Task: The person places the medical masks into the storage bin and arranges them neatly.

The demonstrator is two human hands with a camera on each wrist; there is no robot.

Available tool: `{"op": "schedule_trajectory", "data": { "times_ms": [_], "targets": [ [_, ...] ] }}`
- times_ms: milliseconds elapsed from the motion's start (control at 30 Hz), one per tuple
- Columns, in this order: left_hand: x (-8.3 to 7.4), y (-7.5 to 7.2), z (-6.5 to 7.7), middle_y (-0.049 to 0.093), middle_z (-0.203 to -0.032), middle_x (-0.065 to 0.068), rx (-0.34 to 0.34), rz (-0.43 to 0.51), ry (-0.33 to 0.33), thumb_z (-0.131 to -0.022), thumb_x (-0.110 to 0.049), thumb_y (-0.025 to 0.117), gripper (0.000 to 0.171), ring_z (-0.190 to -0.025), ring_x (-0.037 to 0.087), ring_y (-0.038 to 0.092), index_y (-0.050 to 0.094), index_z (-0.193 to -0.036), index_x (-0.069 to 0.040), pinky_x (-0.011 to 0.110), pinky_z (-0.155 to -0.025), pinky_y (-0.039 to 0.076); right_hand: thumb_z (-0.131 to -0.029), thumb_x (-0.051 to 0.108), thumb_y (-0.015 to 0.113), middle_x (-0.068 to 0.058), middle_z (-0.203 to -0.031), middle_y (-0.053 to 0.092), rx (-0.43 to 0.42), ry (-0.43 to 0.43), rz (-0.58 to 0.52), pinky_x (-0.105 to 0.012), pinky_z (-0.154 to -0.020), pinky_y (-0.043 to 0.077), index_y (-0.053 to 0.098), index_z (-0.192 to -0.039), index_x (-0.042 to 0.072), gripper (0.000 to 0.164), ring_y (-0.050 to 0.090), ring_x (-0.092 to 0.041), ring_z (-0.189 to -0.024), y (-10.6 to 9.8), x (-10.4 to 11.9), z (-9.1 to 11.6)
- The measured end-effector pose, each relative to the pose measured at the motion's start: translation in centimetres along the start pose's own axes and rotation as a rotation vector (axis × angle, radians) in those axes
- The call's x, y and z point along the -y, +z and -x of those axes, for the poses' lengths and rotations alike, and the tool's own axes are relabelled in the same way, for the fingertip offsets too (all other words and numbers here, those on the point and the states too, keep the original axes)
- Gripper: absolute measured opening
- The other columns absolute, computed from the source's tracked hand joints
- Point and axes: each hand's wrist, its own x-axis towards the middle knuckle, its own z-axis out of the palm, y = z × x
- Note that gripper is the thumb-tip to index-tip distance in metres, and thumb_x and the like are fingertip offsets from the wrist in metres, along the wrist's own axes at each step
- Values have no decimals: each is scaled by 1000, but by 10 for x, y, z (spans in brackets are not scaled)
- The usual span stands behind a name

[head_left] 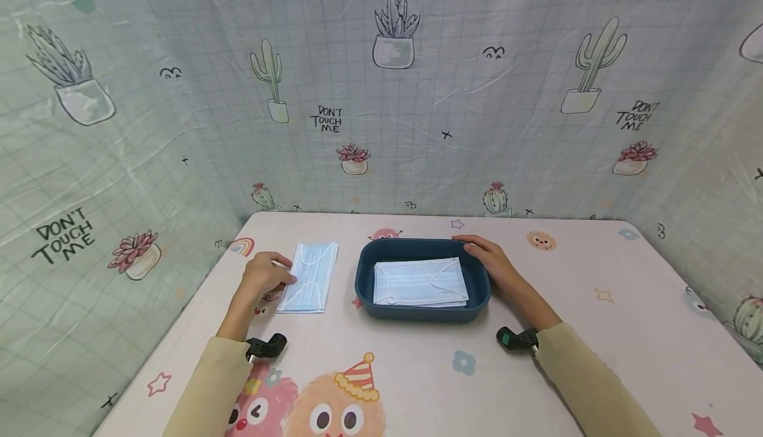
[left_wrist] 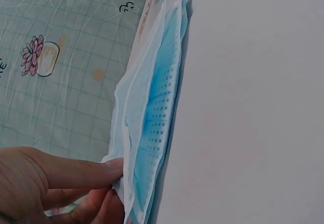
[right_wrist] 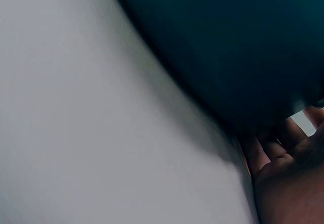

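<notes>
On the left of the table lies a pale blue face mask (head_left: 311, 279) with white ear loops, its layers showing in the left wrist view. My left hand (head_left: 262, 274) pinches its left edge, thumb on top and the other fingers partly tucked beneath. A dark blue rectangular bin (head_left: 411, 315) stands at the middle, holding a stack of face masks (head_left: 422, 282) laid crosswise. My right hand (head_left: 493, 263) holds the bin at its back right corner, thumb at the rim. In the right wrist view, the bin's outer wall (right_wrist: 212, 47) hides part of the curled fingers (right_wrist: 276, 150).
The white table (head_left: 417, 384) carries printed cartoon figures and stars. Behind it and along both sides hangs a curtain (head_left: 417, 106) with cactus prints. A black wrist device (head_left: 267, 345) sits at the left cuff, another device (head_left: 517, 339) at the right.
</notes>
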Motion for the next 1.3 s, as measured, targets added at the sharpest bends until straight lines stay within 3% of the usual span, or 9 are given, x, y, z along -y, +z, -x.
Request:
{"op": "schedule_trajectory", "data": {
  "times_ms": [233,433,500,733,933,1033,1200,1300],
  "targets": [
    [-1,-1,3,68,-88,13,9,-4,5,-85,-8,76,35,-63,18,59,67,-118,-1,28,-51,50,-109,27,47,-15,-159,48,0,1,7,-52,-124,32,54,-149,7,44,40,-34,-151,-1,0,0],
    [-4,-3,4,67,-97,14,34,38,-34,-89,-13,73,35,-71,19,61,65,-121,-3,27,-58,51,-109,29,48,-15,-158,49,5,1,-1,-18,-107,45,55,-148,8,45,44,-32,-148,-1,-1,0],
    [-5,-4,4,67,-101,15,42,49,-54,-89,-13,73,35,-74,19,62,65,-122,-3,27,-61,50,-109,29,48,-15,-158,49,8,-2,-5,-13,-101,45,55,-148,8,45,44,-32,-147,-1,0,0],
    [-4,-6,4,68,-108,16,59,110,-69,-90,-11,73,38,-79,19,64,63,-126,-2,26,-65,53,-109,29,48,-14,-158,49,4,3,12,-16,-104,44,55,-148,8,45,44,-32,-148,-1,0,0],
    [-2,-8,2,67,-113,17,73,144,-70,-90,-12,73,42,-80,18,66,60,-129,-3,25,-67,56,-109,28,47,-16,-158,49,8,1,0,-11,-99,45,54,-148,7,45,44,-34,-147,-2,-1,0],
    [-1,-9,0,68,-114,17,85,141,-63,-91,-13,73,44,-81,17,66,59,-131,-3,25,-68,56,-109,28,47,-15,-158,49,6,2,4,-16,-104,45,54,-148,8,45,44,-34,-147,-1,-1,0],
    [0,-10,-1,68,-114,16,107,151,-58,-92,-13,72,44,-80,17,64,60,-133,-4,25,-68,55,-109,26,47,-15,-159,47,4,-3,10,-46,-122,36,54,-149,7,44,42,-34,-150,0,1,2],
    [1,-10,-2,66,-116,16,113,166,-63,-93,-13,71,42,-80,17,63,62,-133,-5,24,-68,55,-109,25,46,-17,-160,47,4,-6,7,-56,-124,30,54,-149,6,44,40,-36,-150,1,2,2]
  ]
}}
